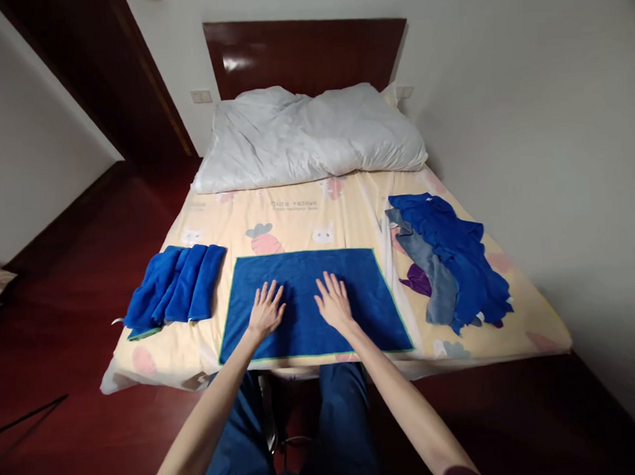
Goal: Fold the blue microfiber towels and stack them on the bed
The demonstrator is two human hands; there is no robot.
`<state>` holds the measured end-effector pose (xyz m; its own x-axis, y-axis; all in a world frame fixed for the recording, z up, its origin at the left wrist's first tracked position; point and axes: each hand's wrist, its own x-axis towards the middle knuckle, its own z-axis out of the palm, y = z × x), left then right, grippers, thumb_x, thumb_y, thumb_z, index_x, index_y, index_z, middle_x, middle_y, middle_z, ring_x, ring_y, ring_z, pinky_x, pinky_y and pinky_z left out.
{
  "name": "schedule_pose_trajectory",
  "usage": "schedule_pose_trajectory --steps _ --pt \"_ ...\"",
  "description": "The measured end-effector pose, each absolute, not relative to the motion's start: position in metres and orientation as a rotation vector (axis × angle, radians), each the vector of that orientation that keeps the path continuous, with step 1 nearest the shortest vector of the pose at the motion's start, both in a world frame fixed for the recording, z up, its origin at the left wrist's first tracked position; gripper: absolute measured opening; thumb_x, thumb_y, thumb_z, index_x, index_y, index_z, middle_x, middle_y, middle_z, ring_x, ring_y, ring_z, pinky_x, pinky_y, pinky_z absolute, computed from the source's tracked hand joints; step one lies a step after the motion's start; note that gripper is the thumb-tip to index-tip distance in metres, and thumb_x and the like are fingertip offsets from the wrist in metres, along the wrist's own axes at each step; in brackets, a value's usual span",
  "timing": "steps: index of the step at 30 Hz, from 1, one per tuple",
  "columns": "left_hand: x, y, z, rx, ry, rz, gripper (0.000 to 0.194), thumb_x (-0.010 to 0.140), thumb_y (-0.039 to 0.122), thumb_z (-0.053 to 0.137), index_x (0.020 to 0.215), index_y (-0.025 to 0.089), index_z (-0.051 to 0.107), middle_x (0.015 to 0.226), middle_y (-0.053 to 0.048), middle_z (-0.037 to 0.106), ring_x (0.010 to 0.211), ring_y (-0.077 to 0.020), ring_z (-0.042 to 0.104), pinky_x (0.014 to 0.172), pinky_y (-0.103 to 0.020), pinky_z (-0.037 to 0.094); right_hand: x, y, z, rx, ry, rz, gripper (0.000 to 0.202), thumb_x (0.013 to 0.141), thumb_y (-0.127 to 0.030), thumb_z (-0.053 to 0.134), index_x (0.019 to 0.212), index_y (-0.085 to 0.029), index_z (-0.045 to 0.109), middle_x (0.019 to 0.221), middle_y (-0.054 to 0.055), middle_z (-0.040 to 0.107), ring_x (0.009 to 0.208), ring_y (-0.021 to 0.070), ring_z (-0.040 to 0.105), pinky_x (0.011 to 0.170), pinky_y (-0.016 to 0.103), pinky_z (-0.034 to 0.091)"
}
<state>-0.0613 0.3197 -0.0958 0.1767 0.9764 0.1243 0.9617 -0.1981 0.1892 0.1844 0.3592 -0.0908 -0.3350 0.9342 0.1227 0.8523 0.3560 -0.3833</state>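
Note:
A blue towel [306, 317] with a thin green edge lies spread flat on the bed in front of me. Over its left half is my left hand [267, 309], palm down with fingers spread. My right hand [333, 301] is likewise palm down and spread, right of the towel's middle. Neither hand grips anything. To the left lie several rolled or folded blue towels [178, 285], side by side. On the right is a loose heap of blue cloths [452, 251], with a grey cloth [430, 266] and a purple cloth [417, 280] showing at its left side.
The bed has a cream patterned sheet [289, 225]. A bulky white quilt [311, 137] lies at its far end, before a dark wooden headboard [306, 52]. A wall [548, 144] rises on the right, and dark red floor [73, 295] extends on the left.

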Motion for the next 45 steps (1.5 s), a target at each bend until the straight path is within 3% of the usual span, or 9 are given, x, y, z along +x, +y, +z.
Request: schedule_pose_trajectory --steps 5,12,17,20,30,38,42,45 --pt "-0.031 0.388 -0.136 2.335 1.923 0.372 0.059 0.099 0.037 0.040 0.157 0.022 0.042 0.165 -0.012 0.032 0.155 -0.0356 0.024 0.124 -0.059 0.025 0.121 0.421 -0.126 -1.569 -2.414 0.565 0.059 0.103 -0.035 0.040 0.159 -0.018 0.035 0.171 0.008 0.016 0.159 0.0292 0.010 0.127 0.057 0.009" --pt "-0.048 0.437 -0.171 2.276 1.952 0.507 0.060 0.100 0.043 0.041 0.157 0.024 0.041 0.168 -0.009 0.024 0.157 -0.0354 0.015 0.126 -0.062 0.010 0.123 0.467 -0.163 -1.483 -2.401 0.438 0.061 0.105 -0.046 0.035 0.160 -0.018 0.033 0.171 0.007 0.016 0.159 0.0262 0.010 0.128 0.054 0.002" --pt "-0.072 0.457 -0.167 2.143 2.086 0.552 0.063 0.100 0.050 0.040 0.157 0.022 0.042 0.168 -0.010 0.024 0.157 -0.0383 0.013 0.125 -0.062 0.008 0.127 0.478 -0.166 -1.449 -2.375 0.453 0.066 0.105 -0.052 0.032 0.162 -0.018 0.029 0.170 0.004 0.022 0.158 0.0248 0.015 0.129 0.051 0.004" --pt "-0.102 0.455 -0.162 2.030 2.230 0.536 0.066 0.099 0.054 0.040 0.157 0.022 0.042 0.168 -0.010 0.025 0.157 -0.0397 0.013 0.124 -0.064 0.010 0.144 0.486 -0.166 -1.502 -2.350 0.433 0.069 0.105 -0.053 0.029 0.161 -0.012 0.030 0.169 0.007 0.022 0.158 0.0231 0.017 0.129 0.046 0.005" --pt "-0.175 0.451 -0.159 1.953 2.379 0.326 0.074 0.101 0.056 0.025 0.159 0.011 0.033 0.169 -0.017 0.019 0.157 -0.0349 0.012 0.128 -0.051 0.012 0.318 0.552 -0.180 -2.036 -2.087 0.237 0.073 0.105 -0.051 0.019 0.161 -0.002 0.024 0.169 0.014 0.022 0.159 0.0214 0.013 0.130 0.043 0.006" --pt "-0.172 0.452 -0.161 1.957 2.386 0.292 0.073 0.102 0.056 0.025 0.160 0.013 0.032 0.170 -0.013 0.019 0.157 -0.0339 0.013 0.127 -0.052 0.014 0.329 0.557 -0.187 -2.031 -2.128 0.229 0.074 0.105 -0.051 0.017 0.162 -0.005 0.019 0.171 0.014 0.017 0.159 0.0220 0.012 0.130 0.046 0.008" --pt "-0.181 0.453 -0.154 1.989 2.326 0.257 0.071 0.102 0.052 0.027 0.160 0.011 0.031 0.169 -0.016 0.018 0.157 -0.0355 0.012 0.127 -0.054 0.014 0.345 0.556 -0.169 -2.047 -2.204 0.336 0.073 0.105 -0.051 0.020 0.162 -0.005 0.022 0.170 0.013 0.018 0.159 0.0224 0.013 0.130 0.046 0.011" --pt "-0.167 0.452 -0.137 1.988 2.311 0.253 0.068 0.102 0.046 0.029 0.159 0.007 0.032 0.169 -0.019 0.019 0.157 -0.0383 0.009 0.125 -0.060 0.010 0.333 0.548 -0.146 -2.089 -2.196 0.297 0.072 0.105 -0.048 0.022 0.160 -0.002 0.024 0.169 0.017 0.020 0.159 0.0263 0.014 0.129 0.052 0.011"
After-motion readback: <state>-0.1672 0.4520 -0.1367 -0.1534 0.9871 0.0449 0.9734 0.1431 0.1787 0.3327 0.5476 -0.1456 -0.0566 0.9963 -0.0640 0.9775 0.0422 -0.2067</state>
